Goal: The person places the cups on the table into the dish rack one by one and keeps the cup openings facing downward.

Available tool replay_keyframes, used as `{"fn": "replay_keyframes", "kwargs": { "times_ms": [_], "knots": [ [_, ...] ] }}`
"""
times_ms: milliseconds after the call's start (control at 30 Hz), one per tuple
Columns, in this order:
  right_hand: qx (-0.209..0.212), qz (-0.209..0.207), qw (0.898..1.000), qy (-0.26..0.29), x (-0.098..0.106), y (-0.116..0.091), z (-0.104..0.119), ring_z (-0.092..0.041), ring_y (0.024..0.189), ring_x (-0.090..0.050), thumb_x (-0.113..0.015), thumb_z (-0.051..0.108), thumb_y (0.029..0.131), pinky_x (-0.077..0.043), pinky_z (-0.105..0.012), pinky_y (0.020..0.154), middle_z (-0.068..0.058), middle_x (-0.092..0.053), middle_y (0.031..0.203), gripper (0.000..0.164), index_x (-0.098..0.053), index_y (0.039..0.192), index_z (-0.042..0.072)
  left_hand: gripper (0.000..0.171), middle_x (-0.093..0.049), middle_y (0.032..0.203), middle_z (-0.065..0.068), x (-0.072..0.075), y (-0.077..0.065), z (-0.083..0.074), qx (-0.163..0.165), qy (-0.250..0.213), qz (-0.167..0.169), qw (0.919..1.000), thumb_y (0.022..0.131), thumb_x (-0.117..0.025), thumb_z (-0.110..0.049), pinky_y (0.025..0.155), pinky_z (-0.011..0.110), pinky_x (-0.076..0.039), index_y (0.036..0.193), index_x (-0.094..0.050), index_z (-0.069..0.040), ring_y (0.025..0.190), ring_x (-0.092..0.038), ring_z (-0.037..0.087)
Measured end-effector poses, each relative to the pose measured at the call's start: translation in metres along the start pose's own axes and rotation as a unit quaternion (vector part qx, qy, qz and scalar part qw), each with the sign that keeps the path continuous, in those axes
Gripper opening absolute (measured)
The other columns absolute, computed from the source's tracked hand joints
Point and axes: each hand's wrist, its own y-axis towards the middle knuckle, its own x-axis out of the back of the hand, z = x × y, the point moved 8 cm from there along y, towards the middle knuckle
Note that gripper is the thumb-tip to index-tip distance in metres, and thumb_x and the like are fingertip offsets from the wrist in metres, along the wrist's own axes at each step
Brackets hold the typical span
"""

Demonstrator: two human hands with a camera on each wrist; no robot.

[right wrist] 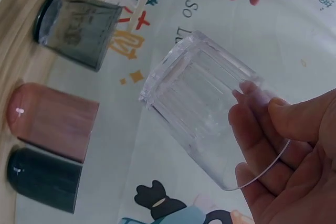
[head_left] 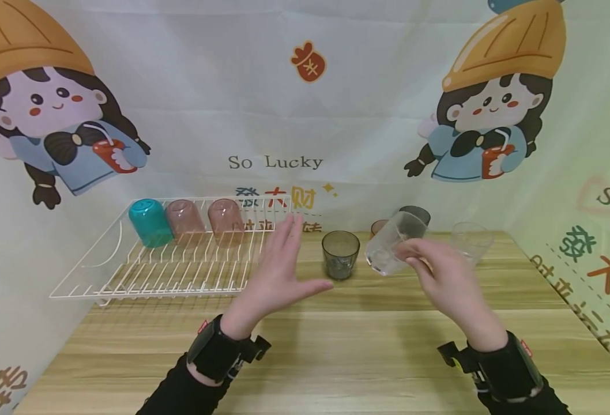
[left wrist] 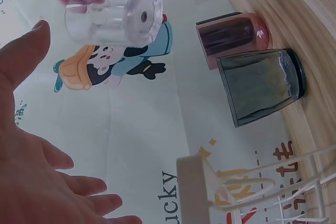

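My right hand pinches a clear glass near its rim, thumb on one side and fingers on the other. The glass is tilted in the air, its thick base toward the lower left; in the right wrist view the clear glass looks empty. My left hand, fingers spread and thumb out, hovers beside the dish rack's right end and holds nothing. Between the hands a grey tinted glass stands upright on the table. Behind the held glass are a reddish-brown glass and a dark glass, both upright.
A white wire dish rack stands at the left. Upside down in it are a teal glass and two pink glasses, one left and one right. Another clear glass stands at the right rear. Printed cloth hangs behind the wooden table.
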Motion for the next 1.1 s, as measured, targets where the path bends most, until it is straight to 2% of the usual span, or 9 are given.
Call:
{"fn": "replay_keyframes", "kwargs": {
  "times_ms": [367, 500, 600, 833, 1100],
  "knots": [
    [0.014, -0.040, 0.999, 0.027, 0.002, 0.008, 0.016, -0.022, 0.094, -0.064, -0.063, -0.004, 0.085, -0.051, -0.038, 0.079, -0.006, -0.068, 0.101, 0.023, -0.064, 0.105, 0.008, 0.123, 0.002, 0.160, 0.001, -0.002, 0.003, -0.006, 0.006, -0.065, -0.019, 0.9977, 0.068, -0.078, -0.053, 0.117, 0.052, -0.009, 0.151, 0.008, -0.026, 0.146, -0.004, 0.027],
    [0.014, -0.053, 0.997, 0.045, 0.004, 0.011, 0.021, -0.019, 0.093, -0.064, -0.063, -0.005, 0.085, -0.050, -0.032, 0.074, -0.004, -0.068, 0.100, 0.024, -0.064, 0.105, 0.008, 0.122, 0.001, 0.160, -0.003, 0.000, 0.003, -0.009, 0.005, -0.083, -0.036, 0.9958, 0.068, -0.078, -0.053, 0.117, 0.050, -0.011, 0.151, 0.007, -0.027, 0.147, -0.006, 0.026],
    [0.010, -0.063, 0.996, 0.067, 0.006, 0.013, 0.024, -0.018, 0.095, -0.063, -0.062, -0.005, 0.086, -0.049, -0.026, 0.076, -0.003, -0.069, 0.101, 0.025, -0.065, 0.106, 0.009, 0.121, 0.000, 0.159, -0.005, 0.003, 0.004, -0.010, 0.006, -0.106, -0.049, 0.9932, 0.067, -0.078, -0.054, 0.117, 0.051, -0.013, 0.151, 0.006, -0.030, 0.147, -0.008, 0.025],
    [0.006, -0.091, 0.986, 0.141, 0.010, 0.018, 0.031, -0.014, 0.097, -0.063, -0.060, -0.004, 0.087, -0.046, -0.014, 0.085, -0.002, -0.069, 0.102, 0.024, -0.065, 0.107, 0.008, 0.120, -0.005, 0.159, -0.006, 0.007, 0.006, -0.015, 0.010, -0.147, -0.069, 0.9867, 0.066, -0.081, -0.049, 0.114, 0.056, -0.017, 0.150, 0.003, -0.036, 0.146, -0.009, 0.024],
    [0.021, -0.113, 0.973, 0.198, 0.013, 0.022, 0.042, -0.009, 0.096, -0.062, -0.059, -0.005, 0.087, -0.047, -0.013, 0.084, -0.003, -0.070, 0.100, 0.026, -0.066, 0.108, 0.009, 0.119, -0.007, 0.160, 0.000, 0.010, 0.006, -0.019, 0.020, -0.173, -0.088, 0.9808, 0.065, -0.083, -0.047, 0.113, 0.058, -0.017, 0.150, 0.000, -0.038, 0.146, -0.009, 0.022]
  ]
}}
